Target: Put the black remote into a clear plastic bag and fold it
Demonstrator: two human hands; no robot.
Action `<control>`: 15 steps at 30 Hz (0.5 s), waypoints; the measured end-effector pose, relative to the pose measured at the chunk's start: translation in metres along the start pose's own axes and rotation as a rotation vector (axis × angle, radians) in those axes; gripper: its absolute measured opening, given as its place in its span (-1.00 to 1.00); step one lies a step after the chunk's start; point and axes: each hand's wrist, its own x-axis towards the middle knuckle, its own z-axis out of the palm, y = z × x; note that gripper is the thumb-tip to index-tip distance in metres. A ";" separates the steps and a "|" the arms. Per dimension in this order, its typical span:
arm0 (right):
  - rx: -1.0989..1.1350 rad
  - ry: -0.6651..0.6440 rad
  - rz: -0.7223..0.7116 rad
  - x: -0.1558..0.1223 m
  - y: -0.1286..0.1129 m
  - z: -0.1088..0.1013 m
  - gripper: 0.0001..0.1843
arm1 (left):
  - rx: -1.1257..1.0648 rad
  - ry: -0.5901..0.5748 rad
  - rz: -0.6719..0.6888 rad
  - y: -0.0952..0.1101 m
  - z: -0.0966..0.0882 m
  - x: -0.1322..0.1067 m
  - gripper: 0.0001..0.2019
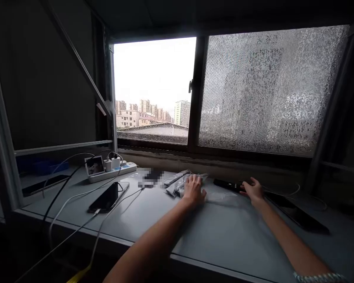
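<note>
My left hand (pixel 193 190) rests palm down on a crumpled clear plastic bag (pixel 177 186) near the back of the desk. Its fingers are spread over the plastic and the thumb sticks out to the right. Further right, my right hand (pixel 253 191) has its thumb and fingertips at the near end of a black remote control (pixel 226 184), which lies by the wall under the window. Another thin piece of clear plastic (pixel 221 196) lies between my two hands. What is inside the bag is partly hidden by my left hand.
A phone (pixel 109 197) with a charging cable lies on the grey desk (pixel 153 212). Behind it is a white power strip (pixel 113 173) with chargers. A dark flat device (pixel 297 212) lies beside my right forearm. Cables (pixel 54 216) hang over the left front edge.
</note>
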 end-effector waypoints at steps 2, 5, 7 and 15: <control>-0.018 -0.009 -0.074 -0.007 -0.003 0.006 -0.43 | 0.020 -0.069 -0.055 -0.001 0.005 0.000 -0.48; -0.150 -0.134 -0.273 -0.023 -0.006 0.018 -0.64 | 0.022 -0.147 -0.101 0.000 0.009 -0.002 -0.40; -0.303 -0.241 -0.467 -0.032 -0.008 0.024 -0.71 | 0.030 -0.183 -0.105 0.003 0.009 -0.002 -0.40; -0.670 -0.653 -0.672 -0.042 -0.007 0.023 -0.76 | 0.045 -0.221 -0.093 0.010 0.008 -0.005 -0.37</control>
